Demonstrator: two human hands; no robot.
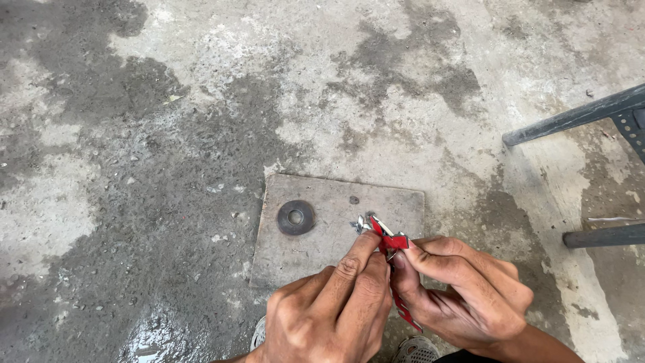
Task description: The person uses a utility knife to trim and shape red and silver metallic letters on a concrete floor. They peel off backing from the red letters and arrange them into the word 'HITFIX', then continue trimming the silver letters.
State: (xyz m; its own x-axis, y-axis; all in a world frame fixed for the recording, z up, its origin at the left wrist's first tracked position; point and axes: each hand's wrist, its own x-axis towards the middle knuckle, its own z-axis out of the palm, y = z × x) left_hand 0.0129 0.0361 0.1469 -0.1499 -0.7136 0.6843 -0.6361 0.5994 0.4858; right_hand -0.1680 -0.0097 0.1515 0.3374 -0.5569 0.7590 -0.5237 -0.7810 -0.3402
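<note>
A small red tool [393,243] with a silvery metal tip is held over the near right corner of a worn flat board [322,252] lying on the stained concrete floor [168,134]; the left hand [329,312] is closed on it, forefinger and thumb pinched just behind the tip; the right hand [463,289] is closed on it too, its fingertips nipping the red middle part, while the red tail hangs down between the two palms. A dark metal washer [295,217] lies on the board, to the left of the tool and apart from both hands; beyond the board's right edge the dark legs of a chair [578,117] can be seen. The work looks best done with the pinch kept close to the joint, so that the small parts are not twisted or dropped; whether anything is clamped at the tip cannot be told.
</note>
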